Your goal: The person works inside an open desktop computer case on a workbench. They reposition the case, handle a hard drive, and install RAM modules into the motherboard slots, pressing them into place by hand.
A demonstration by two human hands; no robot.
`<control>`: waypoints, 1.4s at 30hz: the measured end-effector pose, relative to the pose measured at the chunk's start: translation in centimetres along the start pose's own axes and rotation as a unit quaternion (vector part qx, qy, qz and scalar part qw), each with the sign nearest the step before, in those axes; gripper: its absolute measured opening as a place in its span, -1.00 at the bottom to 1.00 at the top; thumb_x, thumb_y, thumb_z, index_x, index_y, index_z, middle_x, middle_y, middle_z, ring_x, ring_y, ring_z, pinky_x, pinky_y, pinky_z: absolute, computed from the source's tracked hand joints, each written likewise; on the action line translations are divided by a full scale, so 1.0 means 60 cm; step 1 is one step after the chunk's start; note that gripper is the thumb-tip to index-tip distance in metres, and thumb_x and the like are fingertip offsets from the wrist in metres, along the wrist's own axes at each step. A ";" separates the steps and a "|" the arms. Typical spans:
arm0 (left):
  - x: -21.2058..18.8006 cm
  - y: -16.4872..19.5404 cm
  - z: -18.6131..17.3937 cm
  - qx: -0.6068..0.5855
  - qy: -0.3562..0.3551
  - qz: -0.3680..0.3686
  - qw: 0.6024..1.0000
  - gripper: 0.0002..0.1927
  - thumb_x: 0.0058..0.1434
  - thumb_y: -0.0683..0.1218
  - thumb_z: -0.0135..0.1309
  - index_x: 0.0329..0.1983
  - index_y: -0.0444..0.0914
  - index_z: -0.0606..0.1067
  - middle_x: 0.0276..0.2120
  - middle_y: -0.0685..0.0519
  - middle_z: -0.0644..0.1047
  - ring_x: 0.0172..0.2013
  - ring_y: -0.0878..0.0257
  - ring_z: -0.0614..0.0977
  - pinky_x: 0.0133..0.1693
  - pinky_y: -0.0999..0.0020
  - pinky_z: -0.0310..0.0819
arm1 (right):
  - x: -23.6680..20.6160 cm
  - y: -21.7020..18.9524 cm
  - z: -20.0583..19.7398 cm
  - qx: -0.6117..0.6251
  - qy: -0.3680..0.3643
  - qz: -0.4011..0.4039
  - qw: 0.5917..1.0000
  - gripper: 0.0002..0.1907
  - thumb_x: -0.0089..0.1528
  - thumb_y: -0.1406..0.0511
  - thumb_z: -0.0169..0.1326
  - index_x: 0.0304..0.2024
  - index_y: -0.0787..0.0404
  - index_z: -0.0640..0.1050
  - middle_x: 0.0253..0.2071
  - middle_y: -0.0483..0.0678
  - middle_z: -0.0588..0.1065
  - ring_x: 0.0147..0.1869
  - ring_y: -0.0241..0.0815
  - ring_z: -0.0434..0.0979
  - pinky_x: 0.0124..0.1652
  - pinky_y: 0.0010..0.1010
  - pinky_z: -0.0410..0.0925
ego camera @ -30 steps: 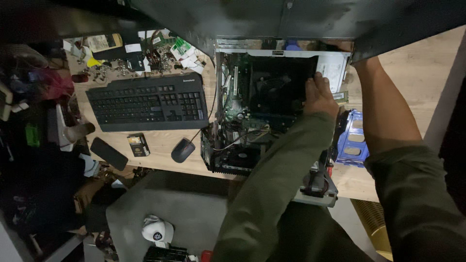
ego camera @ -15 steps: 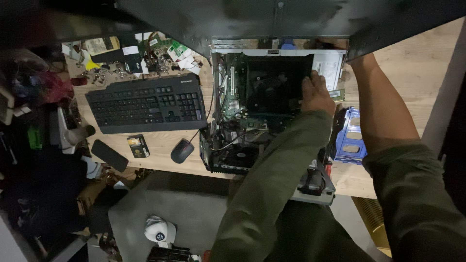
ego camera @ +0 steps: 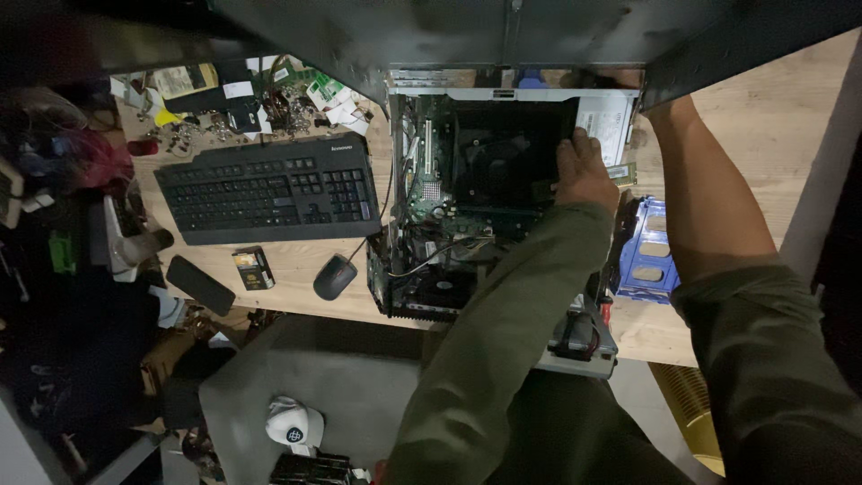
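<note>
The left hand (ego camera: 585, 171) was laid, fingers curled, on the right edge of the black fan shroud (ego camera: 503, 153) inside the opened computer case (ego camera: 422, 193), which lay on the wooden counter (ego camera: 763, 126). The right hand was hidden behind a dark panel (ego camera: 539, 31) overhead, so its grip could not be told. The side cover was already off and the board exposed; the shroud appeared still seated. A keyboard (ego camera: 269, 189), a mouse (ego camera: 335, 277) and a blue drive caddy (ego camera: 648, 256) lay beside the case.

1. A wooden desk (ego camera: 763, 135) fills the dim room's middle.
2. A grey chair (ego camera: 296, 377) stands just beside its near edge.
3. Dark clutter (ego camera: 63, 296) crowds the left side.
</note>
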State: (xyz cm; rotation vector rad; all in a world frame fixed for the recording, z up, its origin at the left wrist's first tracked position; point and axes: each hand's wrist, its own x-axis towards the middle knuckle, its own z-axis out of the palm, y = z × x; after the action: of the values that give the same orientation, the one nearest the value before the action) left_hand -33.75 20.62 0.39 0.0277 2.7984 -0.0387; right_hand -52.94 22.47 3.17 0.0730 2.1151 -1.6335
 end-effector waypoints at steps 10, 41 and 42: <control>-0.013 -0.011 -0.032 0.128 -0.070 0.087 0.985 -0.48 0.17 -0.11 0.07 0.22 -0.32 0.48 0.43 -0.28 0.20 0.39 -0.31 0.15 0.31 -0.36 -0.12 | -0.012 -0.032 0.005 -0.006 0.003 -0.004 1.000 -0.87 0.47 0.38 -0.04 0.00 0.34 0.47 -0.15 -0.01 0.52 -0.11 -0.22 0.47 -0.14 -0.35 0.39; 0.023 0.009 0.017 -0.162 -0.005 -0.109 0.981 -0.27 0.16 -0.09 -0.04 0.45 -0.33 0.25 0.50 -0.18 0.09 0.45 -0.23 0.12 0.46 0.07 -0.16 | 0.032 0.020 0.011 -0.022 0.030 -0.015 0.999 -0.88 0.51 0.38 -0.04 0.04 0.35 0.44 -0.11 0.01 0.50 -0.07 -0.21 0.45 -0.09 -0.34 0.40; 0.025 0.009 0.018 -0.167 -0.030 -0.104 0.980 -0.26 0.15 -0.09 -0.04 0.45 -0.34 0.23 0.50 -0.19 0.08 0.44 -0.23 0.11 0.44 0.08 -0.15 | 0.029 0.020 0.010 -0.022 0.032 -0.017 0.999 -0.88 0.51 0.38 -0.04 0.04 0.35 0.44 -0.11 0.01 0.50 -0.07 -0.21 0.45 -0.08 -0.34 0.40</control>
State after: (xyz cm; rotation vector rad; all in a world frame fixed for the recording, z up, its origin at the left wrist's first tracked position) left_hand -34.77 21.14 -1.12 -0.3403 2.6986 0.3734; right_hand -53.90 21.86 1.30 0.0766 2.2108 -1.6222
